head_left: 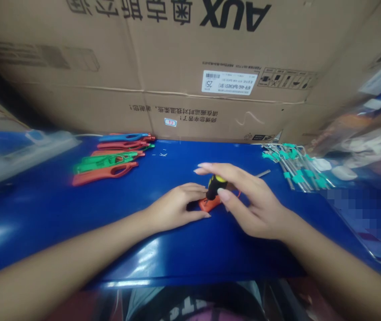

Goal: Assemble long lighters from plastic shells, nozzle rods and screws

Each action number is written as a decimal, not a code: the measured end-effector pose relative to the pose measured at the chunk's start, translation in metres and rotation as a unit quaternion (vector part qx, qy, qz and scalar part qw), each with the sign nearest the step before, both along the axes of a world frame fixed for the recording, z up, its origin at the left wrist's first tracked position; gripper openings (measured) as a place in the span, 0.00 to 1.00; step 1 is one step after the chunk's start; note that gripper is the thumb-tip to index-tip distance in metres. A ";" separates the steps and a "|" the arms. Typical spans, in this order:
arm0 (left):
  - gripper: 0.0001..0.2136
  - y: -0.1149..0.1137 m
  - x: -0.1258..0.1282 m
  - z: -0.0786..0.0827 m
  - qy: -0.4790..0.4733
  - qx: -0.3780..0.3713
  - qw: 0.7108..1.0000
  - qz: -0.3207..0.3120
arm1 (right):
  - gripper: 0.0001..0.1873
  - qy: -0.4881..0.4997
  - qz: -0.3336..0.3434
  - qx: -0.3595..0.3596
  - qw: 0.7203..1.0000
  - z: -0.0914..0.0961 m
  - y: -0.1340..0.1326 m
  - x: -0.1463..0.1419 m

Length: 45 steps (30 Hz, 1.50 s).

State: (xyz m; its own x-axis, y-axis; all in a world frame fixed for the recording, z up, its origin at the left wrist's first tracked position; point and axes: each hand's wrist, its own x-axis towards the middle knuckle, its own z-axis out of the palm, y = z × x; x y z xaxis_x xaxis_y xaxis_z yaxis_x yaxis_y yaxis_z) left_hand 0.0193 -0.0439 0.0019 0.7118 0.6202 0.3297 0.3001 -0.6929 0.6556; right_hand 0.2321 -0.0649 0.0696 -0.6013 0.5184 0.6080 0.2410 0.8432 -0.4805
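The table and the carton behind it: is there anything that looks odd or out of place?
The carton looks odd: its printing is upside down. White bits lie loose on the table, beside the coloured handles, perhaps scraps.

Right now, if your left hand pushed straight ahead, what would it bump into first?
The left hand would most likely meet the orange plastic piece right beside it, under the screwdriver; whether hand and piece already touch is hard to tell.

Blue counter (177,254) lies open between the left hand (173,206) and the lighter casings (105,173) left of centre and along the lower centre, but a cardboard box (173,53) walls off the top and teal-fitted metal tubes (291,167) clutter the right.
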 end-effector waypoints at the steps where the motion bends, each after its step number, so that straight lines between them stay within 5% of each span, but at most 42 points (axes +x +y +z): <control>1: 0.14 0.000 0.000 0.000 0.005 0.003 1.000 0.001 | 0.24 0.006 0.004 -0.031 1.000 0.000 0.001 0.001; 3: 0.13 0.001 0.000 -0.001 0.015 0.011 1.000 0.005 | 0.22 0.029 -0.003 -0.055 0.998 -0.001 0.003 0.002; 15: 0.13 0.000 0.001 0.001 0.009 0.005 1.000 -0.007 | 0.15 0.043 -0.046 0.056 0.996 -0.004 0.000 -0.010; 20: 0.10 0.000 0.001 0.002 0.028 0.019 0.999 0.007 | 0.13 0.074 -0.128 0.054 0.988 -0.009 0.006 -0.010; 29: 0.14 -0.002 0.004 0.005 0.043 0.030 0.998 0.023 | 0.15 0.112 -0.055 -0.157 0.980 -0.005 0.013 0.002; 36: 0.12 -0.005 0.006 0.002 0.033 0.044 0.998 0.026 | 0.16 0.092 -0.147 -0.013 0.985 -0.011 0.015 0.000; 39: 0.10 -0.005 0.006 0.002 0.025 0.042 0.998 0.026 | 0.21 0.060 -0.123 0.036 0.990 -0.013 0.012 0.000; 45: 0.10 -0.006 0.007 0.003 0.021 0.039 0.999 0.030 | 0.26 0.075 -0.075 0.011 0.994 -0.012 0.009 -0.001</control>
State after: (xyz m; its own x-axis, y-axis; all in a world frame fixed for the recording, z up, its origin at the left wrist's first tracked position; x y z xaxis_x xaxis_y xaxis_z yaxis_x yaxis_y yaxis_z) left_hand 0.0260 -0.0503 0.0053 0.6885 0.6353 0.3498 0.3682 -0.7217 0.5861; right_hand 0.2316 -0.0560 0.0577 -0.4198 0.5816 0.6968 0.2928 0.8134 -0.5026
